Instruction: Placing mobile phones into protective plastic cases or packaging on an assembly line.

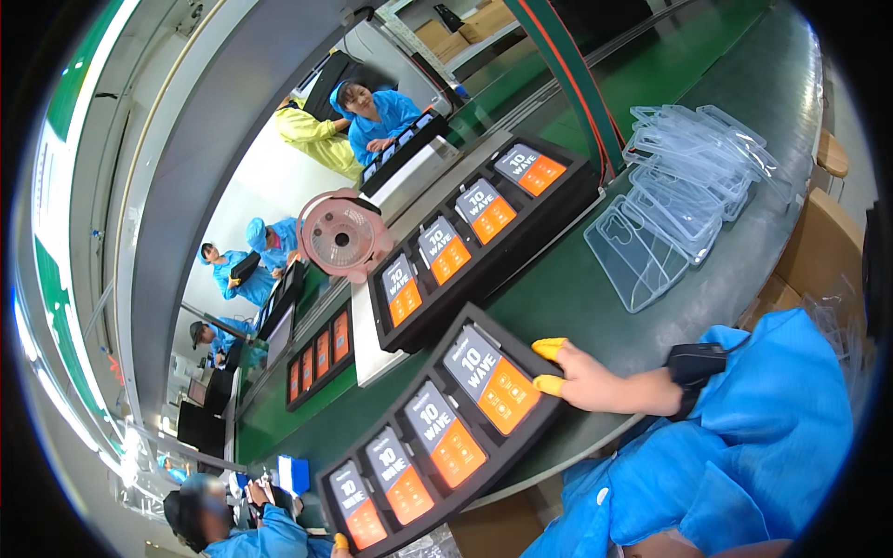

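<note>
Fingers (551, 348) of my right hand (603, 381), two of them yellow-capped, are closed on the right end of a black tray (510, 456). Of my left hand (341, 542), only a bit with a yellow tip shows at the tray's other end, so I cannot tell how firmly it grips. The tray slants across the near edge of the green bench (558, 296), with four grey-and-orange packs (490, 377) in a row, one per slot. If either end slipped, it would likely tip and spill them. Just beyond lies a second tray (498, 268), also with four; swinging mine carelessly could knock its side, and I can't tell whether they touch. A pink fan (342, 238) stands behind. To the right, clear covers (684, 200) lie in a loose, overlapping heap; an elbow or sleeve catching them might send some sliding.
</note>
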A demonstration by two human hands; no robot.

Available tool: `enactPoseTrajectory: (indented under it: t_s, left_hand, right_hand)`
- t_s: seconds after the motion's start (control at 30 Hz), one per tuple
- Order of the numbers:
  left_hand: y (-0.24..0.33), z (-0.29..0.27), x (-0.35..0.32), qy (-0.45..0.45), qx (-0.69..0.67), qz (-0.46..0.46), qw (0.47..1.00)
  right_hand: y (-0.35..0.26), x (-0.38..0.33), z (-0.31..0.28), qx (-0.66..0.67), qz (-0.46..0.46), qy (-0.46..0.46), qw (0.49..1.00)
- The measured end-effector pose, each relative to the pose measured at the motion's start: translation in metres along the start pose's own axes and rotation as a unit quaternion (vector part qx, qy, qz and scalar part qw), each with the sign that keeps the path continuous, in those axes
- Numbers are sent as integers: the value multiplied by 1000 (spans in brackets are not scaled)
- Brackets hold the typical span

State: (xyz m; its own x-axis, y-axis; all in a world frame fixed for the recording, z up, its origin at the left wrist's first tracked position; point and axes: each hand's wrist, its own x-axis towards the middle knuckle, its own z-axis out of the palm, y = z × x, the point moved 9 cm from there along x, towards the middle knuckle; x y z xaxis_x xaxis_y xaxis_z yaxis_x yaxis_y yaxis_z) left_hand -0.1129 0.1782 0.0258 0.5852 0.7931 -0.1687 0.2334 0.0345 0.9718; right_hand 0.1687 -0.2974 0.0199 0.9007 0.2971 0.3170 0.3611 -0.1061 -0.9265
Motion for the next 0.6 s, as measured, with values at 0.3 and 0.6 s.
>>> enactPoseTrajectory:
  t_s: [0.3,0.6]
  left_hand:
    - [156,217,57,-157,-158,200,954]
    - [133,382,125,-4,25,308,951]
  right_hand:
    - [-15,124,-156,234,-6,189,954]
    - [92,179,-259,-34,31,418,907]
